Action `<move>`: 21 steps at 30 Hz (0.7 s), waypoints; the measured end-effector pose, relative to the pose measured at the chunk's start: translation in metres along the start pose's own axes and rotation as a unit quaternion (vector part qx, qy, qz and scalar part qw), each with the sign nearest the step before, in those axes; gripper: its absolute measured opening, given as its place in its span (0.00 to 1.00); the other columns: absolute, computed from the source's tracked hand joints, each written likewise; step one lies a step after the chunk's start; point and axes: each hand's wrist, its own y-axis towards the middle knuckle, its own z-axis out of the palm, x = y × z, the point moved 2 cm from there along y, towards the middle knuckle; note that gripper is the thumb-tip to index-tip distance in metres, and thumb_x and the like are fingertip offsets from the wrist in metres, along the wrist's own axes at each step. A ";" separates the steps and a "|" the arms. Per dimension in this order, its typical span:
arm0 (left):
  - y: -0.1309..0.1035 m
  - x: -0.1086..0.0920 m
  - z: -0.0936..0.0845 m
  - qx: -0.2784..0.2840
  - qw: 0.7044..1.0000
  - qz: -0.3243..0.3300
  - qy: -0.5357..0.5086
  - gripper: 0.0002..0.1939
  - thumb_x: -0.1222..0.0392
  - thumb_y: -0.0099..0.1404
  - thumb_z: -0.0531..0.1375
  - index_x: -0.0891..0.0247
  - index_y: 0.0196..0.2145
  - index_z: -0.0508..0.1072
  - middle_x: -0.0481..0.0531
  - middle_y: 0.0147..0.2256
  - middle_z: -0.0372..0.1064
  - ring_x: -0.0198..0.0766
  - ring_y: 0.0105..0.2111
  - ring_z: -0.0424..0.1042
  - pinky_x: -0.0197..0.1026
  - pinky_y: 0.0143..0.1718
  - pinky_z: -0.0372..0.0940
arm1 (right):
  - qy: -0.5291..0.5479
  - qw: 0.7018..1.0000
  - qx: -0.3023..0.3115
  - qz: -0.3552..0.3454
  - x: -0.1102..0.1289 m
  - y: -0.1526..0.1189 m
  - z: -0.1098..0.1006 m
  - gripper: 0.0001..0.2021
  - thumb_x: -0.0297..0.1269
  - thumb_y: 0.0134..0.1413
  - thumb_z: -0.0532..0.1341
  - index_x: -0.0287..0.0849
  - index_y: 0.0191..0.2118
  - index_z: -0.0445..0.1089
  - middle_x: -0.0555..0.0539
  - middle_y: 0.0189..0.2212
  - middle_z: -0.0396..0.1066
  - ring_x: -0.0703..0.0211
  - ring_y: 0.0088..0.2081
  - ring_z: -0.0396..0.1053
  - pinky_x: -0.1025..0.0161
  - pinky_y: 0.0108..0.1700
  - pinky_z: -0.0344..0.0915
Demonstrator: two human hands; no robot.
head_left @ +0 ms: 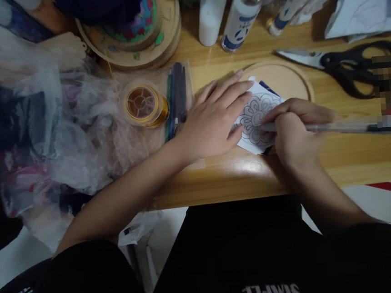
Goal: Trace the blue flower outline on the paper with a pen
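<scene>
A white paper [252,109] printed with a flower pattern lies tilted on a round wooden disc [288,75], with a dark blue piece showing from under its edges. My left hand [218,117] rests flat, its spread fingertips on the paper's left side. My right hand [295,131] is closed around a slim pen [334,127]. The pen's tip points left at the middle of the flower, and its shaft reaches out to the right. The fingers of my right hand cover the paper's lower right part.
Black-handled scissors [339,63] lie at the right, blades pointing left. Bottles [244,17] stand at the back. A thread spool [146,105], pens [177,93] and crumpled plastic bags [88,137] are on the left, below a round wooden piece [133,56].
</scene>
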 end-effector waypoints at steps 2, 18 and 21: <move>0.000 0.000 0.000 -0.003 1.000 -0.001 -0.001 0.27 0.63 0.67 0.55 0.64 0.63 0.66 0.56 0.70 0.58 0.53 0.73 0.51 0.60 0.72 0.48 | -0.007 1.000 0.007 -0.005 -0.001 0.000 0.000 0.13 0.23 0.44 0.55 0.48 0.20 0.72 0.54 0.16 0.68 0.61 0.19 0.65 0.61 0.23 0.61; 0.001 0.000 0.000 0.005 1.000 -0.004 0.000 0.27 0.62 0.67 0.57 0.65 0.64 0.66 0.58 0.69 0.58 0.53 0.73 0.51 0.59 0.72 0.46 | 0.020 1.000 -0.010 -0.005 -0.002 -0.001 0.001 0.14 0.23 0.45 0.55 0.47 0.20 0.71 0.54 0.17 0.69 0.61 0.19 0.65 0.62 0.22 0.60; 0.001 -0.001 -0.001 0.008 1.000 -0.009 -0.001 0.27 0.63 0.67 0.57 0.65 0.63 0.66 0.59 0.69 0.58 0.54 0.73 0.51 0.58 0.72 0.46 | 0.018 1.000 -0.011 0.006 0.000 -0.001 0.001 0.14 0.23 0.45 0.55 0.48 0.20 0.70 0.53 0.16 0.69 0.60 0.19 0.67 0.62 0.22 0.61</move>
